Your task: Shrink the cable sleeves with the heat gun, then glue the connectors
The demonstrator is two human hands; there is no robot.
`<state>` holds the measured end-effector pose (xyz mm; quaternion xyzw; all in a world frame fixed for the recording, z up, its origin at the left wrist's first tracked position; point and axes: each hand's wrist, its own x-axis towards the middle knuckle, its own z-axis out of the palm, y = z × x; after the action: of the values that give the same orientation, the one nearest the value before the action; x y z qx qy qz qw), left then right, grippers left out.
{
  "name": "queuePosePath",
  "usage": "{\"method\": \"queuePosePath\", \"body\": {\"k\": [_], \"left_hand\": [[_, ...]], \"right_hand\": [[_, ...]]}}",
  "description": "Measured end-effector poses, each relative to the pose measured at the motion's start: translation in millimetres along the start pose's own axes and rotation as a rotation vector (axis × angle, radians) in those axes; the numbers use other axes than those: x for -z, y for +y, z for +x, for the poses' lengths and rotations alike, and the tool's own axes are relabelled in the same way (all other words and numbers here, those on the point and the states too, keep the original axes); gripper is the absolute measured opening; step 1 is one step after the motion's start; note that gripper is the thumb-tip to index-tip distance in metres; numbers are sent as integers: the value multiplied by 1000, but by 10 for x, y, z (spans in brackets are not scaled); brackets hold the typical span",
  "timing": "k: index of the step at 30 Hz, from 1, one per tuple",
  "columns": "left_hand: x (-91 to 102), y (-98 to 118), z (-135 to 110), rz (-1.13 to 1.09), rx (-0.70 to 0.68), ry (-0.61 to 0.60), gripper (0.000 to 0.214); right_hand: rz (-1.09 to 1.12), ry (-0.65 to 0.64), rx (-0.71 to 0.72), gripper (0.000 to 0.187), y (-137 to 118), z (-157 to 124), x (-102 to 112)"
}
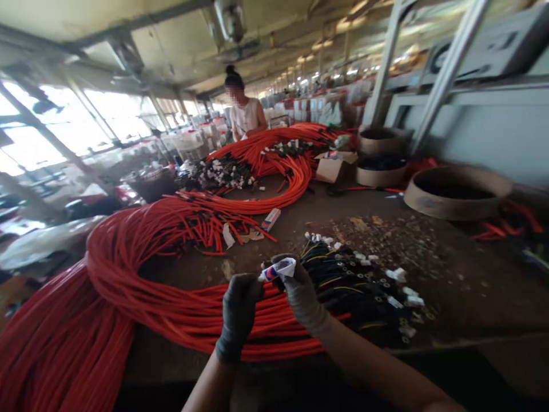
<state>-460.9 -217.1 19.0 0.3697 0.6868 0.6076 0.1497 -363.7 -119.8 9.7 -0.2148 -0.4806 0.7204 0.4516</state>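
In the head view, my right hand (302, 294), in a grey glove, grips a small white squeeze tube (283, 268) with red and blue print. The tube is tilted, its narrow white end pointing left. Fingers of my gloved left hand (238, 312) are closed at that narrow end; whether a cap is between them is hidden. Beneath both hands runs a thick bundle of red-orange sleeved cables (189, 306). Just right of my right hand, black cable ends (351, 286) with white connectors and ring terminals lie spread on the table.
A small printed carton (271, 219) and paper scraps lie beyond my hands. Farther off are more red cables (295, 189), an open cardboard box (334, 167) and round containers (457, 193). Crumbs litter the dark tabletop (472, 309). Another person (246, 117) stands at the far end.
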Motion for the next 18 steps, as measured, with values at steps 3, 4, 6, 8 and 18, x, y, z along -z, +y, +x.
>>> {"method": "queuePosePath", "body": {"k": [3, 4, 6, 8, 18], "left_hand": [[-29, -30, 3, -163, 98, -121, 30], [-34, -38, 5, -127, 44, -106, 29], [-36, -47, 12, 37, -137, -27, 21], [-32, -47, 22, 132, -221, 23, 18], [143, -696, -100, 567, 98, 112, 10]], "right_hand": [[-66, -61, 120, 16, -8, -5, 42], [-69, -56, 122, 20, -5, -8, 54], [-27, -3, 26, 25, 4, -21, 68], [35, 58, -108, 27, 6, -46, 72], [6, 16, -486, 45, 363, 658, -171]]}}
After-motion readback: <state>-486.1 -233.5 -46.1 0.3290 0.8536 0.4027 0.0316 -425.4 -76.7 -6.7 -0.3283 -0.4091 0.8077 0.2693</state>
